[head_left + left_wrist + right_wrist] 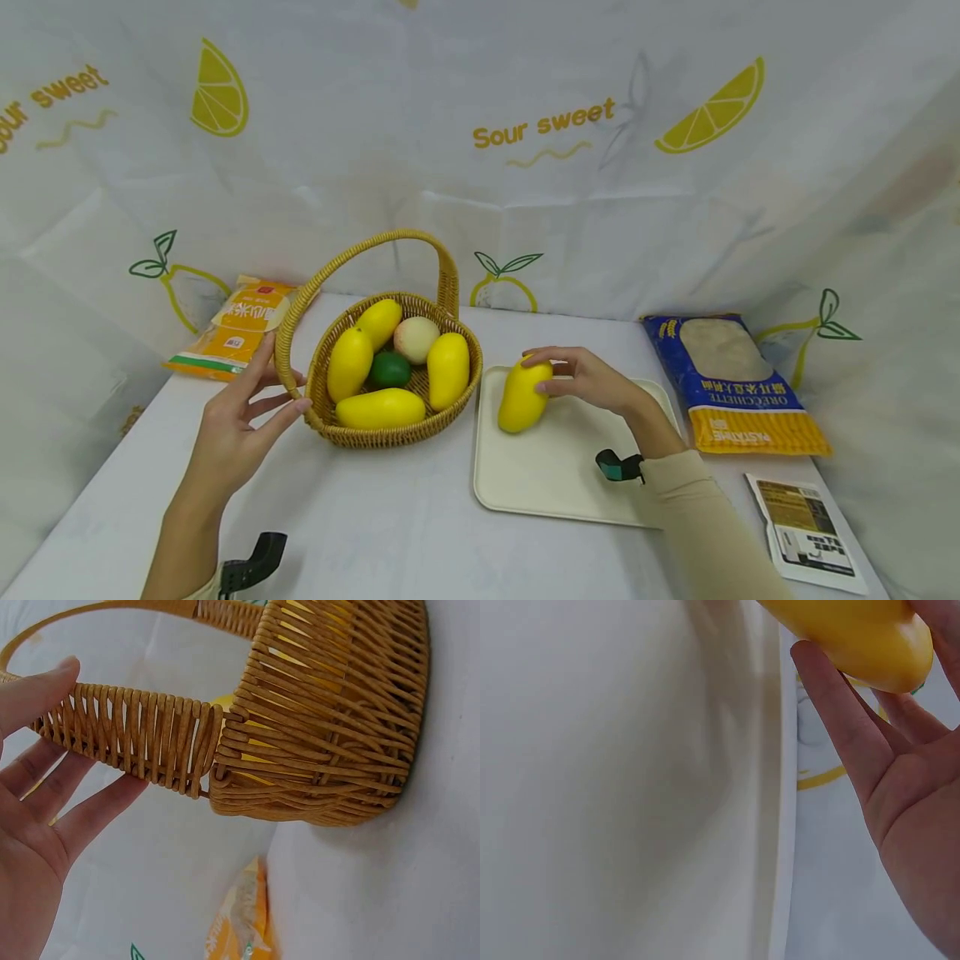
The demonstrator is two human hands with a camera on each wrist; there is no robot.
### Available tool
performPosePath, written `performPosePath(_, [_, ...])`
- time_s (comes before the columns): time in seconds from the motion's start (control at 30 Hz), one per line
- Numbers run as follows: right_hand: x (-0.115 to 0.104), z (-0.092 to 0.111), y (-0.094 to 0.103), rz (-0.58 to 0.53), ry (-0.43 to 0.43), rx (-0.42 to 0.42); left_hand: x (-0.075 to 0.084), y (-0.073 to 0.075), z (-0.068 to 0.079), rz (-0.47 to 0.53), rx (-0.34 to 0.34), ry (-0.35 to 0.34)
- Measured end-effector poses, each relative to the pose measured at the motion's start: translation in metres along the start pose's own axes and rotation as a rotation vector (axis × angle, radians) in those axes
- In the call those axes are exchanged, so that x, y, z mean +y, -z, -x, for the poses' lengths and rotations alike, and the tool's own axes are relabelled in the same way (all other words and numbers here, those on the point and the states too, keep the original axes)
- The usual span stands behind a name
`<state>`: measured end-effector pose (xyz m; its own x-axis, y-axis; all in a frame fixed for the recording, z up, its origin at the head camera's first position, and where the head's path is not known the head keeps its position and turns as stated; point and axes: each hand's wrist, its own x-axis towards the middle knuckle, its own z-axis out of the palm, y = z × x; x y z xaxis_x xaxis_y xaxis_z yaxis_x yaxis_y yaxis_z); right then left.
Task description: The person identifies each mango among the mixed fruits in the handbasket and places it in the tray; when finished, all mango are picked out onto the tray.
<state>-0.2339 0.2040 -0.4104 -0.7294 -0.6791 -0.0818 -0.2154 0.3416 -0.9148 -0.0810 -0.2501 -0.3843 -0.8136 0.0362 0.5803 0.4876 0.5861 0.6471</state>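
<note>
Beige sleeve [705, 525] lies nearest to the head camera, and out of it the right grip [588, 379] reaches forward. This right grip holds a yellow mango [522, 400] by its upper part, between the thumb and the fingers. So the mango is just left of the right grip, over the far left part of a cream tray [555, 475]; whether its lower end touches the tray, I cannot tell. The left grip [232, 425] is narrow, holding the handle [142, 735] of a wicker basket [397, 436] near its base. Inside the basket, to the right of the left grip, are four other mangoes [381, 408], a pale peach [416, 340] and a dark green fruit [390, 369]. Beyond the left grip lies an orange packet [236, 329]. Right of the right grip lies a blue and yellow pasta bag [738, 383], and nearer a small pouch [810, 533], all on the white-covered desk [390, 517].
</note>
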Motion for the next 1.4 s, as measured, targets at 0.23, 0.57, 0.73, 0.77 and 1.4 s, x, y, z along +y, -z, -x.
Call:
performPosePath(0.23, [0.0, -0.005, -0.009, -0.077, -0.081, -0.037, 0.001, 0.0, 0.001, 0.0, 0.002, 0.005])
performPosePath(0.57, [0.0, -0.015, -0.019, -0.039, -0.116, 0.013, 0.0, 0.0, 0.001, 0.003, 0.005, 0.007])
performPosePath(0.73, [0.002, -0.018, -0.024, 0.01, -0.146, 0.039, -0.001, -0.001, 0.002, 0.007, 0.002, 0.002])
performPosePath(0.77, [0.003, -0.018, -0.024, 0.022, -0.148, 0.041, -0.001, -0.001, 0.002, 0.009, 0.001, 0.001])
performPosePath(1.4, [0.004, -0.024, -0.028, 0.035, -0.119, -0.019, -0.001, -0.002, 0.001, 0.024, 0.006, 0.011])
